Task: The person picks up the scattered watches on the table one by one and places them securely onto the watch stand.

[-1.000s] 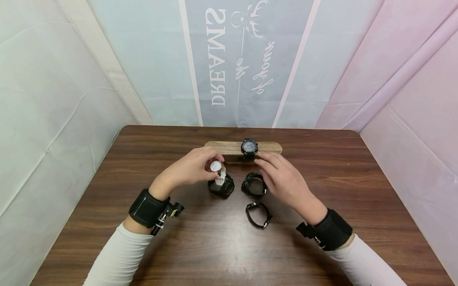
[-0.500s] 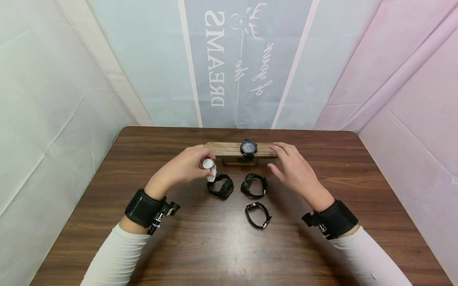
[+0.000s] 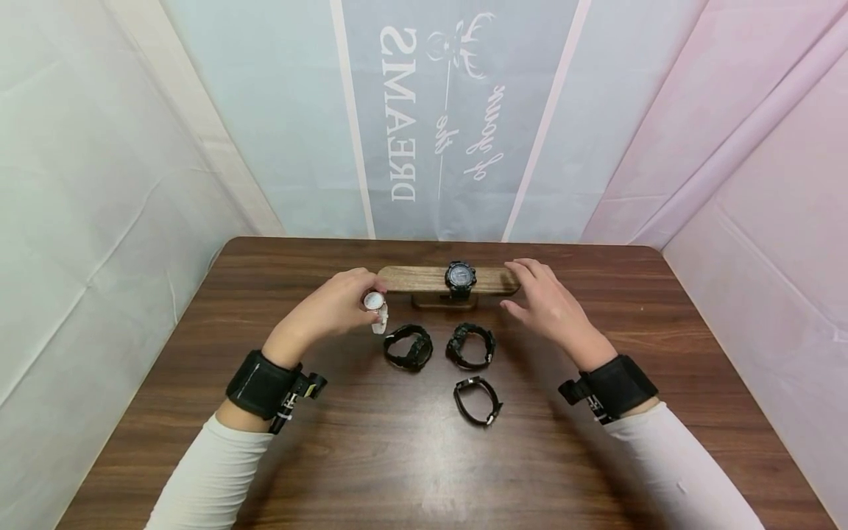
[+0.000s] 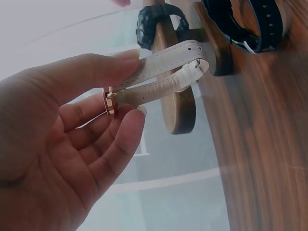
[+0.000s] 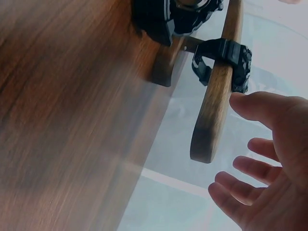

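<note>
My left hand (image 3: 331,305) pinches a white-strapped wristwatch (image 3: 374,301) beside the left end of a wooden watch stand (image 3: 414,280). In the left wrist view, thumb and fingers hold its rose-gold case, and the buckled white strap (image 4: 168,60) loops away from them. A chunky black wristwatch (image 3: 460,275) is fastened around the stand's bar, right of its middle. Around the bar's right end is my right hand (image 3: 550,309), fingers spread and holding nothing. The right wrist view shows the thumb close to the bar (image 5: 210,120); whether it touches, I cannot tell.
Two chunky black watches, one on the left (image 3: 419,352) and one on the right (image 3: 456,346), lie on the brown wooden table (image 3: 371,456) before the stand. Nearer the front is a slimmer black watch (image 3: 472,382). A printed curtain (image 3: 437,213) hangs behind.
Carrying the white-strapped watch, my left hand has moved left, away from above the left black watch. My right hand has moved right, from near the mounted watch to the bar's right end.
</note>
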Tool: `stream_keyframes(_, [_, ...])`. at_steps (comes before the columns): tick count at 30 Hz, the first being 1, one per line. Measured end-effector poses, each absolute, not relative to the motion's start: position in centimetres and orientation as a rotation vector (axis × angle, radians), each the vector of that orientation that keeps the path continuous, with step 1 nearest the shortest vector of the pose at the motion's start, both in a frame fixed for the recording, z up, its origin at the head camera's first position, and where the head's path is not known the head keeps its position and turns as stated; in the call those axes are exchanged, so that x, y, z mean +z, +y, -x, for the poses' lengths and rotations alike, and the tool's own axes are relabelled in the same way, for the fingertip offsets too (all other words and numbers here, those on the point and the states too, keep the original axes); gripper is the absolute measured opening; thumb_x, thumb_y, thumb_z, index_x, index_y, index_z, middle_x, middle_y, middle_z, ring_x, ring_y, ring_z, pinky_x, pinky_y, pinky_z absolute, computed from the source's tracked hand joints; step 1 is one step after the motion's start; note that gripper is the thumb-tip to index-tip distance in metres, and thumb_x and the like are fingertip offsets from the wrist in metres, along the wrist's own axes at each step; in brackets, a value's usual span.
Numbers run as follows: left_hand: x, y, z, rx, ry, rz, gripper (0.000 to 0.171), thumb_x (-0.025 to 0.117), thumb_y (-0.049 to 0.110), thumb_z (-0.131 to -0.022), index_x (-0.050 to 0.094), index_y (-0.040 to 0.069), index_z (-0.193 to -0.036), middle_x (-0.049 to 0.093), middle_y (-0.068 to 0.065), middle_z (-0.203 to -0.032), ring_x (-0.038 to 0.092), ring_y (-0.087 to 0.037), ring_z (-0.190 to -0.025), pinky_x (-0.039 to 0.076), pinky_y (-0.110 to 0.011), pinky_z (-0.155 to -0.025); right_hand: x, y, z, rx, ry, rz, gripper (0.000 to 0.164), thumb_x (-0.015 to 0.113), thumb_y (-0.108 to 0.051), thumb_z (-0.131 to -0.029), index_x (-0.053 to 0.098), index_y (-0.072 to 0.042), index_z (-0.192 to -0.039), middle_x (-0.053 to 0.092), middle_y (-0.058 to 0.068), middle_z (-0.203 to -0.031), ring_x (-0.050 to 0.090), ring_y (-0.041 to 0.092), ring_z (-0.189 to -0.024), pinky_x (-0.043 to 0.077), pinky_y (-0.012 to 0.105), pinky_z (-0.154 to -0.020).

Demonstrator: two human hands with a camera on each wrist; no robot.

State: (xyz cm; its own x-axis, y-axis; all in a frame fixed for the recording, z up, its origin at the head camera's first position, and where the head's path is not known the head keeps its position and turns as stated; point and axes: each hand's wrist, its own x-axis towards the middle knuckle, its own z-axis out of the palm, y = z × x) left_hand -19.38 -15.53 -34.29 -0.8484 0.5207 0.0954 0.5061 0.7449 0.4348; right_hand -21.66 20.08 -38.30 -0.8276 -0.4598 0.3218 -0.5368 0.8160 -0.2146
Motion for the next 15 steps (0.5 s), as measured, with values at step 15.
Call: stream_keyframes(15, [-35.1, -16.8, 20.3, 0.703, 2.932, -0.724, 0.03, 0.073, 0.014, -0.077, 0.061, 0.008, -0.104, 0.058, -0.006, -0.102, 0.053, -0.021, -0.093, 0.047, -0.037, -0.08, -39.1, 20.3, 23.3, 0.499, -2.877, -0.752, 0.068, 0.07, -0.025, -0.081, 0.038, -0.008, -0.139, 0.038, 0.016, -0.137, 0.038, 0.034, -0.122, 0.042, 0.051, -0.092])
